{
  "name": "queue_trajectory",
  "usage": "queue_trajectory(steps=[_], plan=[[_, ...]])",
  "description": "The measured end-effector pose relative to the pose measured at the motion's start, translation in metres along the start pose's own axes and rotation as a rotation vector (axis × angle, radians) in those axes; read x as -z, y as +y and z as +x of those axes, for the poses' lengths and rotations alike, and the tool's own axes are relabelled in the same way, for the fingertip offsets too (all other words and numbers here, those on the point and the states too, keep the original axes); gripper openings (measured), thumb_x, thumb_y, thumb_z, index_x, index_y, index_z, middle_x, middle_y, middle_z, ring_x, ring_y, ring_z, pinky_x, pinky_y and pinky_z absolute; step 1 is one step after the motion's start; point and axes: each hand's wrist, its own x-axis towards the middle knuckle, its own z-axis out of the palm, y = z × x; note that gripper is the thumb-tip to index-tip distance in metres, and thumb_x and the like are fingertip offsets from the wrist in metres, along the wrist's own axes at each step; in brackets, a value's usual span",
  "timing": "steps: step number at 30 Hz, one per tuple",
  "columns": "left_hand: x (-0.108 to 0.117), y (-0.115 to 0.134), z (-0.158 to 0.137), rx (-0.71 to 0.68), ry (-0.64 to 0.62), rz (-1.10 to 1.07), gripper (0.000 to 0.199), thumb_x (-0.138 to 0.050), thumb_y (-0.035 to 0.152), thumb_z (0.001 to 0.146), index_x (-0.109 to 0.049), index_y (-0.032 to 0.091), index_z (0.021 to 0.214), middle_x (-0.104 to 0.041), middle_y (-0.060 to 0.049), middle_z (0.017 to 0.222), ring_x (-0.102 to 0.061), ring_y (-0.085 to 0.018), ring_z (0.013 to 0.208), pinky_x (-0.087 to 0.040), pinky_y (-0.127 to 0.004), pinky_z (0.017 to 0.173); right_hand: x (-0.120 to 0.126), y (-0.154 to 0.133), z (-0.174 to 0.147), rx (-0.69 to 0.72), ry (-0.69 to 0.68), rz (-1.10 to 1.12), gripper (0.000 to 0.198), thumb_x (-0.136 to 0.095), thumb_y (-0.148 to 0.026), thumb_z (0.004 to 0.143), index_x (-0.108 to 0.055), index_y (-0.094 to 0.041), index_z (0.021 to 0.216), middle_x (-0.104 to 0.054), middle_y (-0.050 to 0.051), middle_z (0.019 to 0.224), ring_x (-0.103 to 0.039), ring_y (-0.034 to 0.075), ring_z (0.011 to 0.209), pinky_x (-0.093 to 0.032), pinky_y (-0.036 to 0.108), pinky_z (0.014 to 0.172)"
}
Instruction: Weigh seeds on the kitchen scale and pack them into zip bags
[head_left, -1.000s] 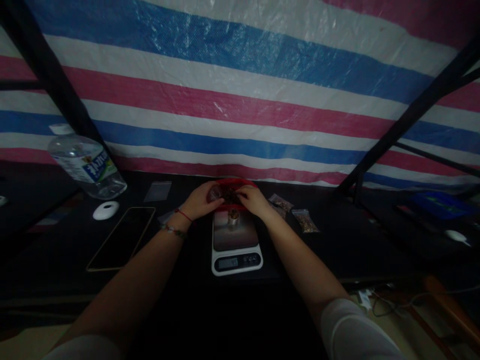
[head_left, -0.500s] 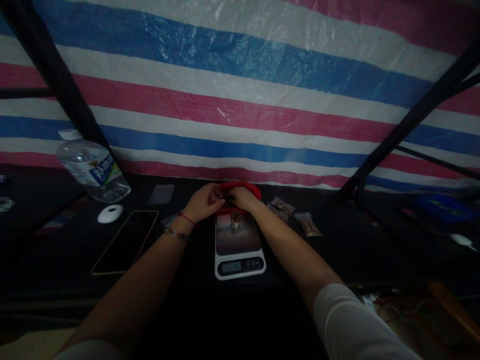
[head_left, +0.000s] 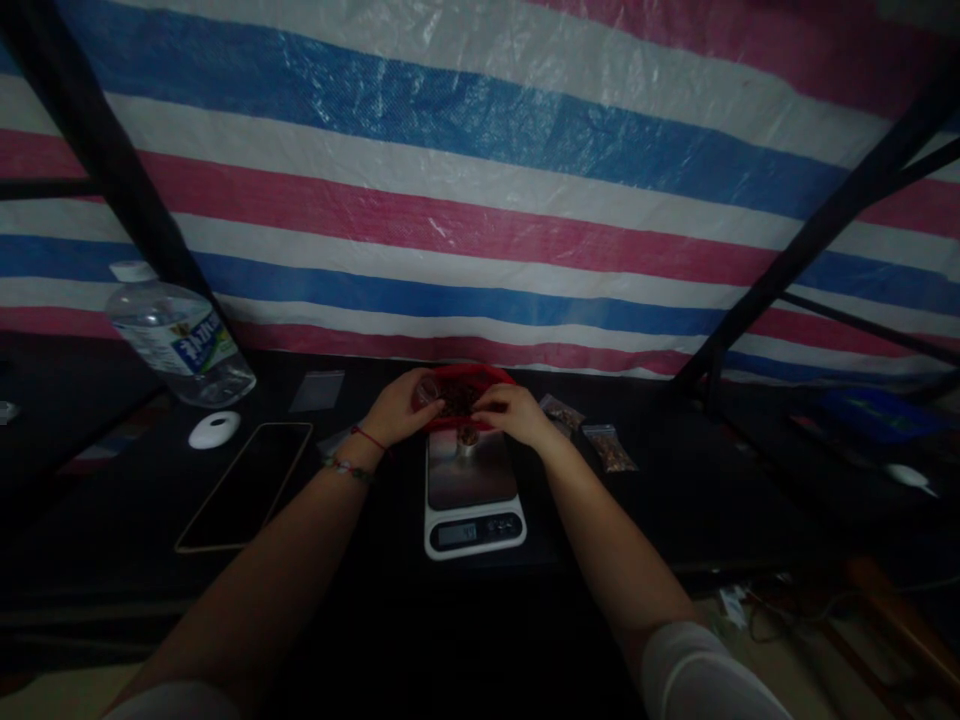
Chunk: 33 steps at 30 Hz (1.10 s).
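A red basin (head_left: 504, 377) holding small dark bits stands behind a white kitchen scale (head_left: 474, 535). On the scale's metal plate sits a small round cup (head_left: 467, 446) filled with brownish pieces. My left hand (head_left: 407, 404) is closed round a small clear container (head_left: 427, 391) at the basin's left rim. At the basin's right front edge, just above and behind the cup, is my right hand (head_left: 514, 412). Its fingertips are pinched together, and what they hold, if anything, is too small to make out.
Filled zip bags (head_left: 610, 449) lie right of the scale. On the left are a phone (head_left: 247, 487), a white oval object (head_left: 214, 430), a flat clear bag (head_left: 317, 391) and a large water bottle (head_left: 180, 335). A striped tarp (head_left: 465, 220) hangs behind, between dark frame bars.
My right hand has drawn back from inside the basin to its right front edge, uncovering the dark bits. My left hand stays at the left rim with the clear container.
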Motion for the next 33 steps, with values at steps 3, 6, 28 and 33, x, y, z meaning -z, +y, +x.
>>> queue_trajectory(steps=[3, 6, 28, 33], plan=[[0.0, 0.0, 0.0, -0.011, -0.017, -0.017, 0.055, -0.058, 0.048, 0.078, -0.053, 0.015, 0.121, -0.063, -0.011, 0.114, -0.061, -0.026, 0.103, -0.048, -0.041, 0.092, 0.006, -0.01, -0.007, 0.096, -0.088, 0.044, 0.011, -0.073, -0.022, 0.077, -0.076, -0.02, 0.087, -0.071, 0.004, 0.086, -0.065, 0.015, 0.082, -0.049, 0.027, 0.078], [-0.001, -0.001, 0.0, -0.019, -0.036, -0.017, 0.057, -0.058, 0.049, 0.078, -0.052, 0.016, 0.125, -0.062, -0.012, 0.118, -0.059, -0.027, 0.107, -0.046, -0.043, 0.096, 0.006, -0.015, -0.008, 0.128, -0.169, 0.034, 0.014, -0.069, -0.02, 0.08, -0.075, -0.02, 0.093, -0.07, 0.005, 0.089, -0.064, 0.014, 0.083, -0.049, 0.027, 0.078], [-0.002, 0.001, -0.001, -0.03, -0.025, -0.009, 0.058, -0.059, 0.049, 0.077, -0.054, 0.015, 0.124, -0.062, -0.011, 0.118, -0.06, -0.027, 0.107, -0.047, -0.042, 0.096, -0.008, 0.022, -0.007, -0.001, 0.099, -0.075, 0.021, -0.055, -0.015, 0.087, -0.073, -0.018, 0.098, -0.073, 0.005, 0.096, -0.065, 0.016, 0.09, -0.048, 0.029, 0.085], [-0.001, -0.001, 0.0, -0.032, -0.026, -0.003, 0.057, -0.058, 0.049, 0.078, -0.053, 0.015, 0.123, -0.063, -0.011, 0.118, -0.06, -0.027, 0.107, -0.046, -0.042, 0.096, -0.015, 0.021, 0.017, -0.038, -0.008, -0.198, 0.024, -0.057, -0.013, 0.084, -0.072, -0.018, 0.102, -0.071, 0.007, 0.104, -0.063, 0.017, 0.098, -0.046, 0.031, 0.092]])
